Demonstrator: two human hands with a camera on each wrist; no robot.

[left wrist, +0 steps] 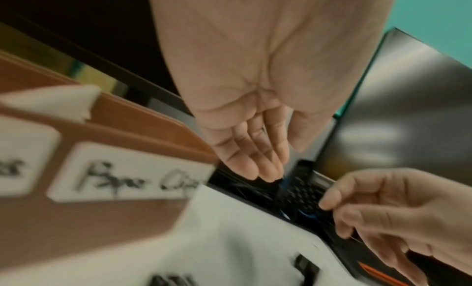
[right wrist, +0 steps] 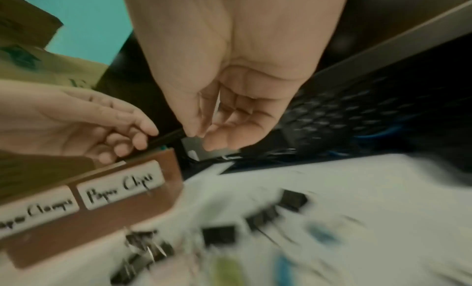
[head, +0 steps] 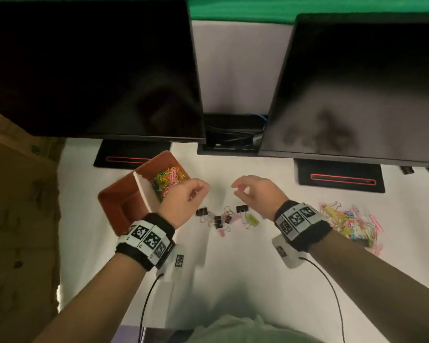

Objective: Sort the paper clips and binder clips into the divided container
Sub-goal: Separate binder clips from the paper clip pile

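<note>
A brown divided container [head: 124,206] stands left of centre, labelled "Paper Clips" [right wrist: 120,187] and "Paper Clamps" [right wrist: 35,207]. Its far compartment holds colourful paper clips [head: 169,179]; the near one looks bare. My left hand [head: 198,191] hovers by the container's right edge, fingers relaxed and loosely curled, palm empty [left wrist: 245,129]. My right hand [head: 237,190] hovers just to its right, thumb and fingers loosely curled [right wrist: 201,138], with nothing visible in them. Below both hands several binder clips [head: 218,217], black, pink and green, lie on the white table. They look blurred in the right wrist view [right wrist: 219,234].
A mixed pile of coloured clips [head: 352,224] lies on the table at the right, partly behind my right wrist. Two dark monitors [head: 89,70] [head: 362,90] on black stands rise behind the hands, a cable tray [head: 230,137] between them. A cardboard box [head: 20,194] borders the table's left.
</note>
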